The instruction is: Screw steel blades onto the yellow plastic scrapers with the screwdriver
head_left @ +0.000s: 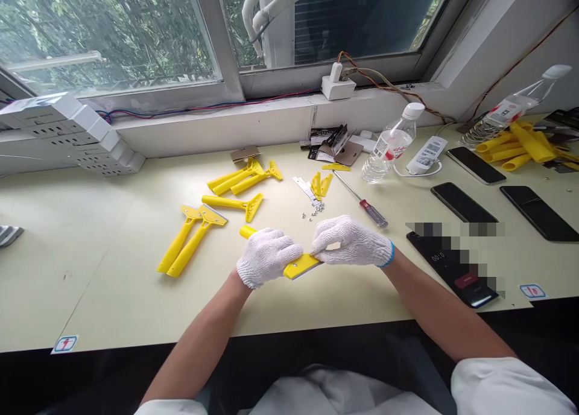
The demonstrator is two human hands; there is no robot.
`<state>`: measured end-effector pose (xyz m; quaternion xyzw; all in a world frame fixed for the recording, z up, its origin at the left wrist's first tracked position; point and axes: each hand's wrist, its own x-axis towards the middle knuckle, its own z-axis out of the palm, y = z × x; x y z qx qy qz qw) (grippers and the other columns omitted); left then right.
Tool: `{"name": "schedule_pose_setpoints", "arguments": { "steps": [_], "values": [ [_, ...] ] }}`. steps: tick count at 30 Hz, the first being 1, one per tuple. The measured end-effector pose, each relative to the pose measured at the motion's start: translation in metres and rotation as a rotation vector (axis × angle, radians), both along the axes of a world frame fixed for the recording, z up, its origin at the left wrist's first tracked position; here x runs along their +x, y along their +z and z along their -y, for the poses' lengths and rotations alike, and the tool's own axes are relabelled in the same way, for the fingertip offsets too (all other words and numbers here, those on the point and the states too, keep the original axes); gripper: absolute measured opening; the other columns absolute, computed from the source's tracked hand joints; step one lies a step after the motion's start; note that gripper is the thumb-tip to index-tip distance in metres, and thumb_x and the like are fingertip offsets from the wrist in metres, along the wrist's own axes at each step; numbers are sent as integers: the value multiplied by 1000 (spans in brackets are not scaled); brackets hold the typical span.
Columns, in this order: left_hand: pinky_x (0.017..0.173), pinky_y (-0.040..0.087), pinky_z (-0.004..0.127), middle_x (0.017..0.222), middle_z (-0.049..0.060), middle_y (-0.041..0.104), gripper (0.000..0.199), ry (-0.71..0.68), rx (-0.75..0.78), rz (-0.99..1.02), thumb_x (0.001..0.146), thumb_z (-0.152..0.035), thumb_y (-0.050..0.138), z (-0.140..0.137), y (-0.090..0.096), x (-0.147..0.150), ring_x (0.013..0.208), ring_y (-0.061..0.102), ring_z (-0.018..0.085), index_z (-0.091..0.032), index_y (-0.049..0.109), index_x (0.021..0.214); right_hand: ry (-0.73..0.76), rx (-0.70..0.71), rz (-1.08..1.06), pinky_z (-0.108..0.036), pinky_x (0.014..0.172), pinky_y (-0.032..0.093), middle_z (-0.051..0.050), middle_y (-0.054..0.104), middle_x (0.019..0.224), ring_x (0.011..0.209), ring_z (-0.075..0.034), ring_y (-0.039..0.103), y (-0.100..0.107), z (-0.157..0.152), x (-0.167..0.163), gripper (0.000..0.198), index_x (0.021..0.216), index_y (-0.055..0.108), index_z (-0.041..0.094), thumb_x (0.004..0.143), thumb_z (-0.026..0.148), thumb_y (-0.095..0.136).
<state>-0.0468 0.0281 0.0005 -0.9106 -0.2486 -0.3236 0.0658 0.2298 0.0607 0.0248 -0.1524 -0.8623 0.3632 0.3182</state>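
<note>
White knit gloves cover both hands. My left hand [269, 257] is closed around a yellow scraper [301, 265], whose handle end sticks out behind the fingers; a metal blade edge shows along the near side of its head. At the head's right end, my right hand [348, 241] pinches with thumb and fingertips; whatever lies between them is too small to make out. Just beyond the hands lie small screws [318, 208], loose blades [304, 187] and yellow cover plates [320, 186]. A screwdriver [371, 212] with a red and clear handle rests beyond my right hand.
Two scrapers with blades [192, 240] lie at left, with several yellow scraper handles [239, 177] behind them. Bottles [389, 143], phones [464, 202], a power strip [427, 154] and a yellow handle pile [520, 145] occupy the right. White boxes [76, 134] stand by the window.
</note>
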Motion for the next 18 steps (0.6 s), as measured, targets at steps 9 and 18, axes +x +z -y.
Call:
{"name": "schedule_pose_setpoints", "arguments": {
  "steps": [9,18],
  "values": [
    [64,33,35,74,4,75,13,106,-247,50,91,-42,87,-2,-7,-3,63,60,21,-31,83,97,-58,85,56,-35,83,61,-8,82,105,90,-21,76,0,5,-1,31,116,88,25,100,12,65],
    [66,46,33,83,4,83,21,29,-486,344,87,-30,89,3,2,-3,61,69,19,-36,89,107,-720,-254,47,-34,82,58,-6,81,96,88,-22,72,-15,-25,10,26,104,83,19,104,27,59]
  ]
}}
